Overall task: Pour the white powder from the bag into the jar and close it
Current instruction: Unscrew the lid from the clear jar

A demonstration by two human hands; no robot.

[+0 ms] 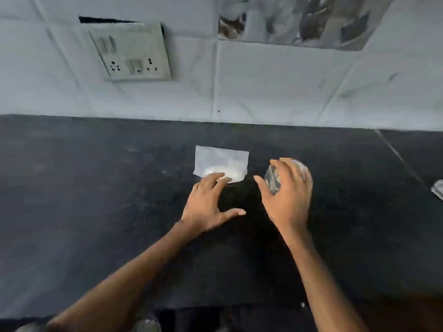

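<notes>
The bag [221,161] lies flat on the table [96,200], near the wall, with the jar [273,179] just beside it to the right. The bag's long axis runs left to right, roughly along the table's back edge. The white powder [230,172] is gathered toward the near edge. Which side carries the opening cannot be told.

The left hand [208,207] is spread flat, fingers straight, with its fingertips laid on the bag's near edge. Nothing is gripped; the bag is probably being pinned before it is lifted.

The right hand [287,197] is cupped over the clear jar, fingers curved across its top and far side, thumb out to the left. The jar appears to be held steady, though blur hides how firm the hold is. Whether a lid is on cannot be seen.
</notes>
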